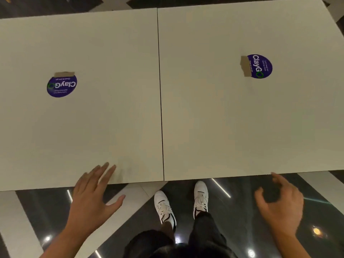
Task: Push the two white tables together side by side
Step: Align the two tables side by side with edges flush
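The left white table and right white table stood side by side, a thin dark seam between them. At seven o'clock the left hand lay open, fingers over the near edge; at five o'clock the right hand curled loosely, gripping nothing. Glossy dark floor showed below.

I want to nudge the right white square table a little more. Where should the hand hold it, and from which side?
Hold the right white square table by its near edge, coming from the person's side with the open right hand. That straight, thin edge overhangs the floor, so fingers can probably wrap under it. The flat top offers no grip.
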Tool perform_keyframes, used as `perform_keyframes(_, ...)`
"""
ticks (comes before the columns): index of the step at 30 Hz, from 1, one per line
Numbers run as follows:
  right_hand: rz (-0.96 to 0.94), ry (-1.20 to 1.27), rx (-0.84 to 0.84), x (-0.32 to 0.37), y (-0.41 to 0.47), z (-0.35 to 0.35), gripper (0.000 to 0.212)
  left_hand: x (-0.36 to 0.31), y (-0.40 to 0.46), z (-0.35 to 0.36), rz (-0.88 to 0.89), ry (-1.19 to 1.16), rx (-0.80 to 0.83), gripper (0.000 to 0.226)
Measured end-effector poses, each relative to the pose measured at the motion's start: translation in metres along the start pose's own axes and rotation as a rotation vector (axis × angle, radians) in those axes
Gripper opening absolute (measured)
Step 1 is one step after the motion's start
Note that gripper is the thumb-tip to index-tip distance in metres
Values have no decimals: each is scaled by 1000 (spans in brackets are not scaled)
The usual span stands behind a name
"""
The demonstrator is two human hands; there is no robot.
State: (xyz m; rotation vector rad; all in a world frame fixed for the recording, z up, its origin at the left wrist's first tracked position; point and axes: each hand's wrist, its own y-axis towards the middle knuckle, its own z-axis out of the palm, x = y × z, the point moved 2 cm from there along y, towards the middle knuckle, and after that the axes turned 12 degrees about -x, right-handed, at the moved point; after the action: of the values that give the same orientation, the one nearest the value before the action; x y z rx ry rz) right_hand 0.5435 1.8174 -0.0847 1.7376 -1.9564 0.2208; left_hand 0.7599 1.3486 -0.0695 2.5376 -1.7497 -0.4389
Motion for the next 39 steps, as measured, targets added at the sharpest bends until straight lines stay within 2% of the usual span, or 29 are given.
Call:
perform_keyframes(3, -406, -141, 209, 22, 23, 5, 101, -29, 28, 19, 238, 32, 115, 105)
perform_keyframes(5, -603, -220, 319, 32, 48, 15, 115, -43, 39, 38, 324, 98, 162, 110)
perform_keyframes(7, -779, -249, 404, 35, 67, 31, 118, -49, 45, 51, 293, 155, 181, 121)
perform_keyframes(10, -956, -219, 457, 35, 79, 52, 105, -63, 49, 63, 202, 174, 147, 128)
perform_keyframes(14, -989, -218, 441, 32, 78, 66, 102, -87, 57, 76, 231, 237, 124, 131)
perform_keyframes(23, -922, -183, 432, 37, 77, 65, 97, -94, 60, 75, 221, 324, 147, 132)
perform_keyframes(27, -915, -180, 444, 39, 77, 62, 98, -92, 58, 73, 193, 292, 177, 131)
perform_keyframes(30, -910, -191, 452, 39, 77, 60, 99, -108, 56, 76, 157, 168, 139, 124)
perform_keyframes(33, -903, -190, 456, 40, 77, 60, 101, -118, 57, 78, 100, 131, 156, 127)
perform_keyframes(39, -885, -189, 468, 41, 77, 60, 103, -114, 57, 79, 144, 154, 191, 120)
